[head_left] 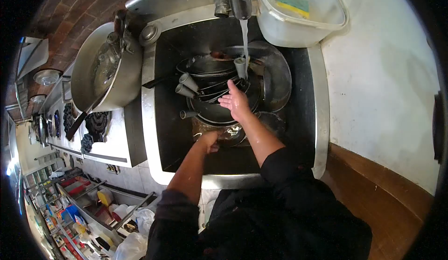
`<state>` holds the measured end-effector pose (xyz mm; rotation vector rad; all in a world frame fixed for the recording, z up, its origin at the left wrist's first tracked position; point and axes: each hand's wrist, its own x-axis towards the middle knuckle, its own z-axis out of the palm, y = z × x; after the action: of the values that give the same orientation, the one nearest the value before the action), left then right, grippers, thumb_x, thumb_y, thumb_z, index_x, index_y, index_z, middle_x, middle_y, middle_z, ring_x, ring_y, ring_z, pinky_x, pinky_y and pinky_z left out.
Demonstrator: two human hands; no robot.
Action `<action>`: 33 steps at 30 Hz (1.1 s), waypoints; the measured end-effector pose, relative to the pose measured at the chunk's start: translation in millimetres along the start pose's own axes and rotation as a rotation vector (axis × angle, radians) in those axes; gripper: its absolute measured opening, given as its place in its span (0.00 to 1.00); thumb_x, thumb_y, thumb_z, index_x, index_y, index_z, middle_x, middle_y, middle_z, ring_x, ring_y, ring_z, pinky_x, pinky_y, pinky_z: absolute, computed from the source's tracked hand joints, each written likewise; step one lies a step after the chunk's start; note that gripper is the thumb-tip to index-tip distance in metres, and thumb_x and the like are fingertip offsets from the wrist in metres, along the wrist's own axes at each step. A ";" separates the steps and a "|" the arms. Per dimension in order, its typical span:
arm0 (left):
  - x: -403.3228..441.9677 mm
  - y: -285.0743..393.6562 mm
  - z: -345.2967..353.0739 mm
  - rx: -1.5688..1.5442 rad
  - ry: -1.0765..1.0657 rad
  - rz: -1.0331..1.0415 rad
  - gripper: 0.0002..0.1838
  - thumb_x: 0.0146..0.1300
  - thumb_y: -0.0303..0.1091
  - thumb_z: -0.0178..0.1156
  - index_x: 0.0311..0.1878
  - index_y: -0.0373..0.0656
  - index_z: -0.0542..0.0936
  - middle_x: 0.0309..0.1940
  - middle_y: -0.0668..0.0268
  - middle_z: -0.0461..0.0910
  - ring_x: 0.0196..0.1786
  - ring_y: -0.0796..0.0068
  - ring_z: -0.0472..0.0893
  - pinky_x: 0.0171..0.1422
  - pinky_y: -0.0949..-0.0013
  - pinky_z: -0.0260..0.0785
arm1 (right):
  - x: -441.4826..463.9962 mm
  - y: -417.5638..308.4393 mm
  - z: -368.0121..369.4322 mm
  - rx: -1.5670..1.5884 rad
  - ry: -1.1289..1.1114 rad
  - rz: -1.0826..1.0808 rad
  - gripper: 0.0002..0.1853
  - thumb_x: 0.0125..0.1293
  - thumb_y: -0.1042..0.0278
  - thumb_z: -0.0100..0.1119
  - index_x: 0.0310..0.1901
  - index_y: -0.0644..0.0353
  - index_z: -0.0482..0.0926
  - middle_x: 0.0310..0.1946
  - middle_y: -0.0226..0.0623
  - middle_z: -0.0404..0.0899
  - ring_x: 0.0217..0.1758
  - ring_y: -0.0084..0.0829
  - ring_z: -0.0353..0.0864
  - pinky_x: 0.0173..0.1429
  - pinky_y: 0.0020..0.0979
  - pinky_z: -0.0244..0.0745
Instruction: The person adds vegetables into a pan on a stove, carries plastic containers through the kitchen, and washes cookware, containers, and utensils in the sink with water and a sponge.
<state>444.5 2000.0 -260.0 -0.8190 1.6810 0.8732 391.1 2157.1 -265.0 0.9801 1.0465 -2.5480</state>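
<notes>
My right hand (237, 103) is open, palm turned left and thumb apart from the fingers, just above a stack of dark frying pans (217, 113) in the sink (322, 120). It holds nothing. Lower in the sink, my left hand (210, 141) has its fingers curled beside the murky water; whatever may be inside them is hidden. Metal pan handles (188, 81) stick up out of the stack. From the tap (239, 1), a stream of water (245, 36) falls onto the pans behind my right hand. A large dark pan (277, 80) leans at the sink's right.
A plastic tub (298, 33) with a green and yellow sponge (293, 5) sits at the back right corner. To the left stands a big metal pot (105, 68) with utensils in it. A white wall (378, 82) rises on the right; shelves with containers are at lower left.
</notes>
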 end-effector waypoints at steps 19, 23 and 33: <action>2.2 93.6 9.7 -1.192 -0.405 0.592 0.08 0.60 0.19 0.43 0.42 0.27 0.66 0.48 0.40 0.71 0.57 0.45 0.73 0.63 0.53 0.69 | 10.1 34.8 -90.3 -1.951 -0.281 0.004 0.17 0.61 0.62 0.47 0.45 0.63 0.79 0.45 0.53 0.79 0.49 0.49 0.78 0.55 0.44 0.70; 8.6 91.6 -4.1 -1.170 -0.451 0.688 0.09 0.62 0.21 0.45 0.44 0.26 0.66 0.50 0.38 0.70 0.58 0.44 0.72 0.66 0.52 0.67 | 58.4 55.3 -73.9 -2.096 -0.390 -0.205 0.19 0.63 0.57 0.48 0.43 0.64 0.81 0.39 0.49 0.82 0.43 0.50 0.81 0.50 0.45 0.74; 13.6 91.7 8.7 -1.213 -0.545 0.639 0.09 0.62 0.25 0.48 0.40 0.28 0.72 0.47 0.47 0.75 0.54 0.50 0.75 0.63 0.53 0.66 | 86.1 73.5 -52.9 -2.196 -0.582 -0.096 0.18 0.63 0.57 0.49 0.44 0.63 0.80 0.37 0.47 0.82 0.40 0.47 0.81 0.46 0.43 0.75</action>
<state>367.5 2052.3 -260.4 -0.6558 0.7812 2.4105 383.9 2144.6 -389.1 -0.4327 2.2814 -0.3406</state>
